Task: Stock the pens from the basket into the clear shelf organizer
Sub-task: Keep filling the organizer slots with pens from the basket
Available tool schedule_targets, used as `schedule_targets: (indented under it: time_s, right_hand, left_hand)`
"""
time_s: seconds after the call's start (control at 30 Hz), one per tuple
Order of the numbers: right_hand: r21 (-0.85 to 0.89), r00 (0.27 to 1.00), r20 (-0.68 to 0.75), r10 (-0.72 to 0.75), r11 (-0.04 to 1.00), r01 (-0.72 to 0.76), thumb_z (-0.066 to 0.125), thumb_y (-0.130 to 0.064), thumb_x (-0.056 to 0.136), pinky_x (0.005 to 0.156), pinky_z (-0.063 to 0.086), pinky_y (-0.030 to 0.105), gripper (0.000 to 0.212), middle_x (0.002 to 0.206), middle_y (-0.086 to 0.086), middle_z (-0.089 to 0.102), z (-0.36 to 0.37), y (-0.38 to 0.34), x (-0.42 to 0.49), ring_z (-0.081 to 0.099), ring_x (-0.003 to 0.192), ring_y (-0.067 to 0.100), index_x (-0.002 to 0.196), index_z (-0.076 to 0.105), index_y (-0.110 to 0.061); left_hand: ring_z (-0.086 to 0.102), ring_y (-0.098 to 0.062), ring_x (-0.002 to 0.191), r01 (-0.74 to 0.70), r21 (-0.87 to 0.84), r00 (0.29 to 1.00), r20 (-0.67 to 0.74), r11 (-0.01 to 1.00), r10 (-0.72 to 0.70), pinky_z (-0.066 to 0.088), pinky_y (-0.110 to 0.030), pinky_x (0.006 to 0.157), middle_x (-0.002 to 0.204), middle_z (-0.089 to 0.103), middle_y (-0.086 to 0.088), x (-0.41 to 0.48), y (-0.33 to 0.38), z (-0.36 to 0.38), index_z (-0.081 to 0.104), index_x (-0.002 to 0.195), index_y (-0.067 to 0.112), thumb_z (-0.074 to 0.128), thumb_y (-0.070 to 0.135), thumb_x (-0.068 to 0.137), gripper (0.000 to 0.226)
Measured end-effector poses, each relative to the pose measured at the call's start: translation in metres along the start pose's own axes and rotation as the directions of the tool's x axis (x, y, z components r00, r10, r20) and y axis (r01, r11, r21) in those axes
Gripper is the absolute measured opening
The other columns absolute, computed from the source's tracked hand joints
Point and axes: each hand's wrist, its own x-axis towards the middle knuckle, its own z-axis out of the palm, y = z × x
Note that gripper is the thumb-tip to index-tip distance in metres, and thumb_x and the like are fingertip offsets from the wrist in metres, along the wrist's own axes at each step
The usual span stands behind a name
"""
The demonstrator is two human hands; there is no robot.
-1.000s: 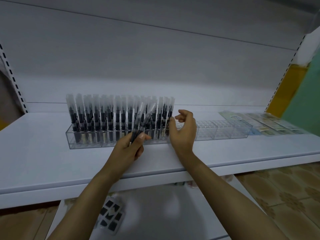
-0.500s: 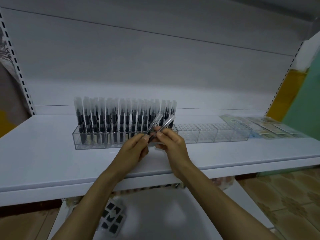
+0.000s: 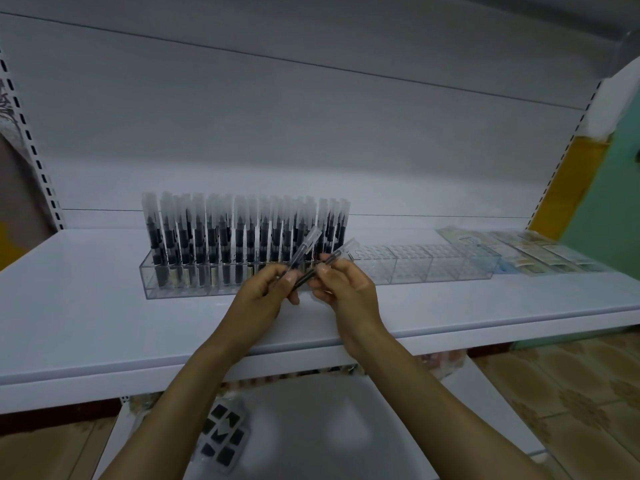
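A long clear shelf organizer (image 3: 408, 268) lies on the white shelf (image 3: 86, 306). Its left half holds several upright black pens (image 3: 242, 237) with frosted caps; its right half has bare holes. In front of the organizer's middle, my left hand (image 3: 263, 292) grips a pen (image 3: 306, 245) that slants up to the right. My right hand (image 3: 346, 289) pinches a second pen (image 3: 341, 252), also slanted up right, beside the first. The basket is out of view.
Flat packets (image 3: 526, 249) lie at the shelf's right end. A lower white shelf (image 3: 346, 427) carries a clear pack of black pieces (image 3: 221, 434). Perforated uprights stand at both sides. Tiled floor shows at the lower right.
My right hand came back from the organizer to my left hand and took hold of one pen from the bunch. The view shifted slightly left to right.
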Motion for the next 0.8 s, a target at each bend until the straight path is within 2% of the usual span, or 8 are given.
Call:
schedule_targets:
  time_s: [0.17, 0.27, 0.33, 0.4, 0.5, 0.63, 0.73, 0.8]
  right_hand:
    - [0.278, 0.987, -0.147, 0.059, 0.961, -0.016, 0.055, -0.005, 0.095, 0.063, 0.057, 0.024, 0.014, 0.081, 0.007, 0.065, -0.008, -0.009, 0.009, 0.063, 0.066, 0.015, 0.108, 0.059, -0.006]
    - [0.267, 0.958, -0.285, -0.009, 0.96, 0.088, 0.06, -0.003, 0.091, 0.063, 0.057, 0.022, 0.027, 0.084, 0.009, 0.065, -0.02, -0.02, 0.019, 0.063, 0.063, 0.013, 0.117, 0.056, 0.002]
    - [0.119, 0.928, -0.344, -0.144, 0.973, 0.195, 0.062, -0.003, 0.09, 0.068, 0.059, 0.024, 0.021, 0.085, 0.009, 0.066, -0.023, -0.03, 0.026, 0.065, 0.062, 0.011, 0.11, 0.059, -0.001]
    - [-0.091, 0.893, -0.319, -0.316, 0.949, 0.303, 0.064, -0.005, 0.09, 0.073, 0.059, 0.029, 0.012, 0.084, 0.008, 0.068, -0.023, -0.04, 0.033, 0.069, 0.066, 0.011, 0.099, 0.058, -0.011]
    - [-0.395, 0.852, -0.191, -0.487, 0.833, 0.388, 0.067, -0.011, 0.088, 0.074, 0.059, 0.035, 0.017, 0.081, 0.0, 0.069, -0.02, -0.046, 0.045, 0.071, 0.069, 0.013, 0.09, 0.054, -0.023]
    - [-0.681, 0.843, -0.019, -0.538, 0.624, 0.383, 0.066, -0.025, 0.089, 0.072, 0.057, 0.042, 0.016, 0.082, -0.005, 0.067, -0.017, -0.046, 0.058, 0.069, 0.073, 0.014, 0.092, 0.051, -0.025]
    - [-0.755, 0.853, 0.034, -0.521, 0.545, 0.363, 0.066, -0.029, 0.088, 0.068, 0.054, 0.034, 0.015, 0.078, -0.005, 0.067, -0.012, -0.052, 0.065, 0.067, 0.073, 0.015, 0.093, 0.052, -0.024]
    - [-0.807, 0.876, 0.077, -0.476, 0.486, 0.335, 0.066, -0.029, 0.088, 0.064, 0.05, 0.028, 0.014, 0.076, -0.007, 0.066, -0.01, -0.05, 0.066, 0.065, 0.073, 0.013, 0.093, 0.053, -0.026]
  left_hand:
    - [0.032, -0.006, 0.045, 0.121, -0.098, 0.991, -0.043, 0.988, -0.125, 0.027, -0.016, 0.043, 0.054, 0.04, 0.005, 0.003, 0.0, 0.001, 0.061, 0.095, 0.009, 0.033, 0.018, 0.103, 0.03]
    - [0.05, -0.015, 0.061, 0.127, -0.132, 0.99, -0.042, 0.983, -0.134, 0.038, -0.023, 0.059, 0.063, 0.055, 0.002, 0.002, 0.002, 0.0, 0.055, 0.097, 0.013, 0.032, 0.009, 0.1, 0.023]
    - [0.064, -0.01, 0.081, 0.096, -0.15, 0.994, -0.034, 0.984, -0.103, 0.043, -0.027, 0.075, 0.081, 0.07, 0.006, 0.001, 0.001, -0.001, 0.05, 0.102, 0.017, 0.036, 0.011, 0.101, 0.016]
    - [0.065, -0.003, 0.094, 0.073, -0.179, 0.997, -0.019, 0.981, -0.078, 0.043, -0.027, 0.085, 0.097, 0.073, 0.008, 0.0, -0.001, -0.002, 0.047, 0.104, 0.017, 0.039, 0.011, 0.101, 0.01]
    - [0.065, -0.002, 0.099, 0.074, -0.191, 0.997, 0.019, 0.979, -0.072, 0.048, -0.021, 0.082, 0.104, 0.071, 0.006, 0.001, -0.003, -0.002, 0.047, 0.1, 0.01, 0.042, 0.007, 0.1, 0.006]
    - [0.068, -0.004, 0.095, 0.064, -0.233, 0.998, 0.008, 0.97, -0.064, 0.051, -0.013, 0.073, 0.106, 0.07, -0.004, 0.001, -0.004, 0.0, 0.045, 0.097, -0.001, 0.045, -0.004, 0.096, 0.003]
    - [0.068, -0.006, 0.095, 0.07, -0.229, 0.997, -0.016, 0.971, -0.075, 0.051, -0.016, 0.071, 0.102, 0.071, -0.004, 0.002, -0.006, -0.002, 0.046, 0.091, 0.001, 0.05, -0.004, 0.093, 0.007]
    - [0.066, -0.006, 0.092, 0.048, -0.139, 0.998, -0.032, 0.989, -0.053, 0.05, -0.02, 0.073, 0.099, 0.07, -0.001, 0.002, -0.008, -0.004, 0.053, 0.085, 0.005, 0.058, 0.0, 0.09, 0.009]
